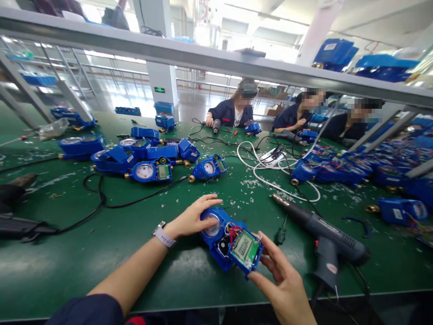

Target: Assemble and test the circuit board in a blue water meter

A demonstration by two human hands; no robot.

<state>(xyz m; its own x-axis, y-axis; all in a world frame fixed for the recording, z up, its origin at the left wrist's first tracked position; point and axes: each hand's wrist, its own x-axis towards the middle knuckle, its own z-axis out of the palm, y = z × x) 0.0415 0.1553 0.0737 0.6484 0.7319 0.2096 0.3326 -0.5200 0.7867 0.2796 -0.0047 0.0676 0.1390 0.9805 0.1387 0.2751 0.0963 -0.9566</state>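
Observation:
A blue water meter [218, 258] with a round white dial lies on the green table in front of me. My left hand [193, 217] grips its far left side, thumb over the dial and fingers along the far edge. Between the thumb and fingers of my right hand [282, 277] is the meter's display unit [246, 249], a blue frame with a green circuit board and lit digits. Red and other thin wires [233, 231] run between the unit and the meter body. Beside them is a black round part [223, 247].
A heat gun [324, 234] lies on the right, beside a small screwdriver [281, 234]. Several blue meters [147, 171] stand at the back left; many more [338, 169] are heaped at right. Cables [135, 202] cross the table. A shelf beam [216, 58] spans above; co-workers sit opposite.

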